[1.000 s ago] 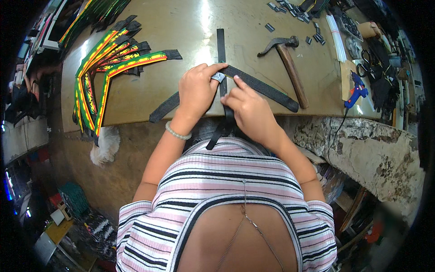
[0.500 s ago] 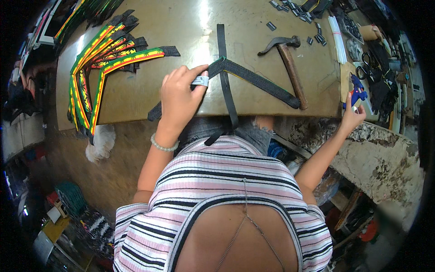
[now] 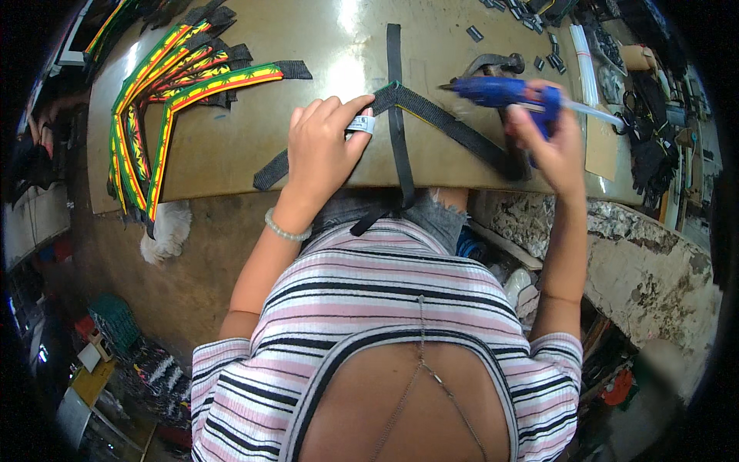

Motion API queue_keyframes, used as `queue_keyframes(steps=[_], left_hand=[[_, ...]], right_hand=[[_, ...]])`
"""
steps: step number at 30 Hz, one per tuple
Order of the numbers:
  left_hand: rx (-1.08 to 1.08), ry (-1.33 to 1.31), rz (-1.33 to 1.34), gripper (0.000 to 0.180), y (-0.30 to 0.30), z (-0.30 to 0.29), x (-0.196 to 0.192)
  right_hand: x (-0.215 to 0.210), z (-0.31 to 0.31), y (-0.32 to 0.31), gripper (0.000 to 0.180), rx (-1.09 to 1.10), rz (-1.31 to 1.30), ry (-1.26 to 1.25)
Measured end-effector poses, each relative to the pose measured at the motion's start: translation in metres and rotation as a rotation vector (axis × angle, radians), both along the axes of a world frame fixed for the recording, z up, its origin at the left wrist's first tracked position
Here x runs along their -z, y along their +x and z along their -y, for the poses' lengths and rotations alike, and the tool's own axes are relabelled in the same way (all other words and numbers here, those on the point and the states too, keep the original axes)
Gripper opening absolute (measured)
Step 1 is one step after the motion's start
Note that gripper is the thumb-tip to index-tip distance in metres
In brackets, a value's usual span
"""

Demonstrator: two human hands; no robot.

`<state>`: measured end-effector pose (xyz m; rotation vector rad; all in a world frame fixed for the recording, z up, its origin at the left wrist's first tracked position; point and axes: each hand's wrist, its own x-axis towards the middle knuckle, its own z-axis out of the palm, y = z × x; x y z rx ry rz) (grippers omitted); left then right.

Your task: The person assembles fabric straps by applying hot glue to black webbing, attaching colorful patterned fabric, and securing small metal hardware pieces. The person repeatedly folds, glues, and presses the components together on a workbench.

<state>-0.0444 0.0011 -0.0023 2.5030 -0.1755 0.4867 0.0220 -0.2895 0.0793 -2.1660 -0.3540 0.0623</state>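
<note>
My left hand (image 3: pixel 327 150) rests over one arm of a bent black webbing strap (image 3: pixel 454 133), its fingertip near the strap's corner. A small white label (image 3: pixel 360 124) is pinched between the thumb and index finger. Beneath the corner, a narrower black strip (image 3: pixel 395 54) runs crosswise and hangs over the table's near edge. In my right hand (image 3: pixel 556 150) is a blue hot glue gun (image 3: pixel 496 91), its nozzle pointing left and a clear glue stick out of its back. The gun hovers right of the strap's corner, apart from it, and partly hides a hammer (image 3: pixel 494 60).
Several green, yellow and red patterned straps (image 3: pixel 165 104) lie stacked at the table's left. Small black clips (image 3: pixel 554 60) are scattered at the far right, near white sticks (image 3: pixel 585 65) and scissors (image 3: pixel 627 108). The table's near edge (image 3: pixel 223 192) runs before my lap.
My right hand has brought the glue gun leftward from the table's right edge, over the hammer. My left hand keeps its hold on the label and strap. The view has shifted slightly.
</note>
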Motion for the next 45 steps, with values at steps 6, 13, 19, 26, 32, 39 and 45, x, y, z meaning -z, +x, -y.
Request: queue_keyframes(steps=[6,13,19,26,32,39,45], left_hand=[[0.01,-0.023,0.005,0.023,-0.001,-0.002,-0.001],[0.022,-0.02,-0.002,0.023,0.0,-0.003,-0.002],[0.015,-0.02,0.012,0.021,0.001,-0.002,0.0],[0.02,-0.024,0.014,0.023,0.0,-0.002,0.0],[0.029,-0.01,0.002,0.028,0.0,-0.002,0.0],[0.152,-0.152,0.079,0.055,-0.007,-0.006,-0.018],[0.296,-0.521,-0.037,0.05,-0.015,0.003,-0.045]], right_hand=[[0.013,-0.044,0.02,0.046,-0.144,0.049,-0.145],[0.014,-0.047,0.025,0.045,-0.18,0.102,-0.214],[0.013,-0.043,0.016,0.046,-0.253,0.082,-0.24],[0.014,-0.038,0.002,0.043,-0.273,0.064,-0.223],[0.006,-0.03,-0.015,0.041,-0.348,-0.058,-0.17],[0.05,0.116,0.01,0.034,0.68,0.361,0.064],[0.036,0.201,-0.022,0.067,1.059,-0.148,-0.974]])
